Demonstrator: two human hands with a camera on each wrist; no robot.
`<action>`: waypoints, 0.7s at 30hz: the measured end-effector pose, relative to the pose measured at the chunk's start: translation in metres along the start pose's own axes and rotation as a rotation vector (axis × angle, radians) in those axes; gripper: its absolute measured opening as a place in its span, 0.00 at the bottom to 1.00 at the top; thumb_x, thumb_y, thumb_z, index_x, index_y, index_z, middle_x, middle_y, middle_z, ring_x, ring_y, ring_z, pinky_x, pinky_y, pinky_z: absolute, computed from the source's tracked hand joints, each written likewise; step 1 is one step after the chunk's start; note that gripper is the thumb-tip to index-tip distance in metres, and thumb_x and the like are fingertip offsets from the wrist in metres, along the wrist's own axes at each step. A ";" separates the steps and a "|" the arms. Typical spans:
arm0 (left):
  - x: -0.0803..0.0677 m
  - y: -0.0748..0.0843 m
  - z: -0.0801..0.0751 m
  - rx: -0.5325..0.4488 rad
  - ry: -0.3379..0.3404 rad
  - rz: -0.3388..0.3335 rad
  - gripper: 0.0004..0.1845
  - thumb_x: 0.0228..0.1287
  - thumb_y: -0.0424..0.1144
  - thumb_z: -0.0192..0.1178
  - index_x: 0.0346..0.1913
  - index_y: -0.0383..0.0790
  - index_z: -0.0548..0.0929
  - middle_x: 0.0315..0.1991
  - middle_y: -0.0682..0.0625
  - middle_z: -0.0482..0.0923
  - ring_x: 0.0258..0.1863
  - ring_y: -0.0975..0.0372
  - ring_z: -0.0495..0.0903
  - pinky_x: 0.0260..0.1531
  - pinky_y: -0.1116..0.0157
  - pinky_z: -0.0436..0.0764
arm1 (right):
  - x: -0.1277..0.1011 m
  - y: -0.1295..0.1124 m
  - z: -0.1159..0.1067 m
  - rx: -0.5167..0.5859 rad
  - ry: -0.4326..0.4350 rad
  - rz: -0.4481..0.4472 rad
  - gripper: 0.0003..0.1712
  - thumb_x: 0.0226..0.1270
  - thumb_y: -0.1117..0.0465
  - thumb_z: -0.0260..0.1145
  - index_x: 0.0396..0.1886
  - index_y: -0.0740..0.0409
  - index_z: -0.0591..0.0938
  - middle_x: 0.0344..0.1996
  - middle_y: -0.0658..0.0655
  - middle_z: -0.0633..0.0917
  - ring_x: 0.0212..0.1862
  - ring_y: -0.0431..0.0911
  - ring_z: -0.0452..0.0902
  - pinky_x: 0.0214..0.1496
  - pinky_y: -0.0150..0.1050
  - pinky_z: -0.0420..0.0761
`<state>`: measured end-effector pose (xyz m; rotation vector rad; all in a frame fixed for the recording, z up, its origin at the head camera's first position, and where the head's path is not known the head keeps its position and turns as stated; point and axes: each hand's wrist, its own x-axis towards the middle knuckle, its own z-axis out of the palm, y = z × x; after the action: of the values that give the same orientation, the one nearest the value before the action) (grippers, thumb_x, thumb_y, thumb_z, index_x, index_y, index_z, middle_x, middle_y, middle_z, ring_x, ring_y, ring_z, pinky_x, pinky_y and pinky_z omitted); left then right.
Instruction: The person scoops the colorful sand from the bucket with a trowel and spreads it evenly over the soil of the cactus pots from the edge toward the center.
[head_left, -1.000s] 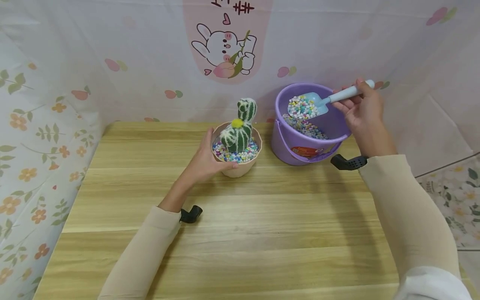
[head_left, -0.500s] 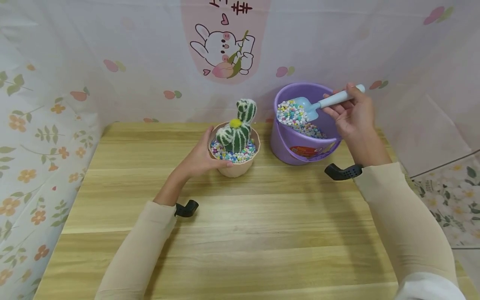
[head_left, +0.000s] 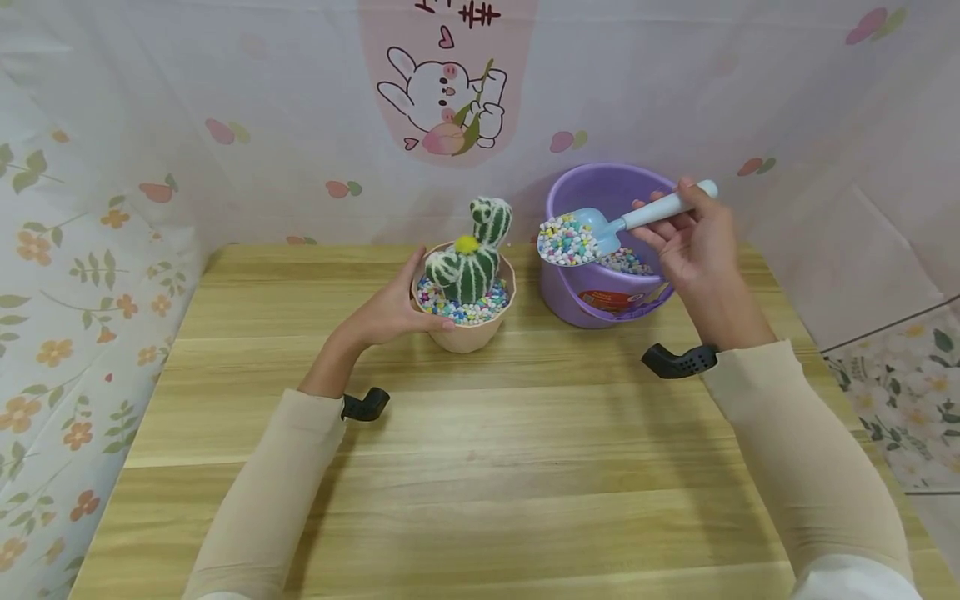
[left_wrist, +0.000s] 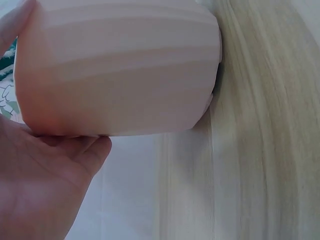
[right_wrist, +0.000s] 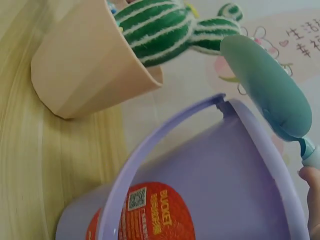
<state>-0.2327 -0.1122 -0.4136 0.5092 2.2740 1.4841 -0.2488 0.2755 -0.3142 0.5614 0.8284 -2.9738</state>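
Fingers [head_left: 658,237] of the right hand [head_left: 693,250] curl round the handle of a blue scoop [head_left: 600,231] heaped with coloured pebbles [head_left: 564,242] — just above the purple bucket's [head_left: 600,300] near rim. Left hand [head_left: 386,312] cups the pink pot [head_left: 468,333] — a toy cactus [head_left: 468,262] inside — on the worktop [head_left: 487,450].

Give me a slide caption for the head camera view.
Left hand holds the cactus pot; right hand carries a pebble-filled scoop over the purple bucket.
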 end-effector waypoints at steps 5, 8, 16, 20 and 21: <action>0.001 -0.002 -0.005 -0.029 -0.032 0.011 0.66 0.51 0.46 0.74 0.78 0.50 0.31 0.78 0.47 0.37 0.74 0.53 0.50 0.71 0.50 0.57 | -0.006 0.006 0.003 0.006 -0.008 0.003 0.20 0.67 0.65 0.64 0.57 0.49 0.73 0.45 0.64 0.77 0.48 0.66 0.82 0.48 0.65 0.74; 0.000 -0.002 -0.008 -0.044 -0.046 0.016 0.66 0.51 0.46 0.74 0.78 0.51 0.31 0.78 0.49 0.36 0.74 0.55 0.50 0.70 0.51 0.58 | -0.009 0.010 0.005 -0.007 -0.021 -0.004 0.21 0.68 0.65 0.64 0.58 0.49 0.72 0.45 0.64 0.76 0.49 0.66 0.81 0.51 0.65 0.73; -0.001 -0.007 -0.016 -0.128 -0.086 0.051 0.61 0.56 0.39 0.71 0.78 0.50 0.33 0.77 0.48 0.43 0.73 0.55 0.55 0.69 0.53 0.62 | -0.020 0.021 0.006 -0.036 -0.040 -0.025 0.25 0.69 0.65 0.63 0.63 0.49 0.68 0.45 0.64 0.75 0.49 0.65 0.81 0.50 0.64 0.72; -0.003 -0.006 -0.016 -0.109 -0.067 0.065 0.60 0.57 0.39 0.70 0.78 0.47 0.34 0.78 0.48 0.42 0.75 0.54 0.51 0.72 0.52 0.56 | -0.026 0.024 0.005 -0.053 -0.051 -0.040 0.21 0.69 0.65 0.62 0.59 0.50 0.68 0.45 0.64 0.75 0.49 0.65 0.81 0.50 0.63 0.74; -0.004 -0.006 -0.015 -0.100 -0.061 0.068 0.59 0.57 0.39 0.70 0.78 0.46 0.34 0.78 0.48 0.41 0.75 0.53 0.50 0.72 0.52 0.55 | -0.028 0.024 0.005 -0.057 -0.052 -0.045 0.21 0.69 0.65 0.62 0.58 0.51 0.68 0.45 0.64 0.75 0.49 0.65 0.81 0.50 0.63 0.74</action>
<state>-0.2376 -0.1281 -0.4130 0.5993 2.1435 1.5834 -0.2222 0.2497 -0.3130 0.4682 0.9297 -2.9798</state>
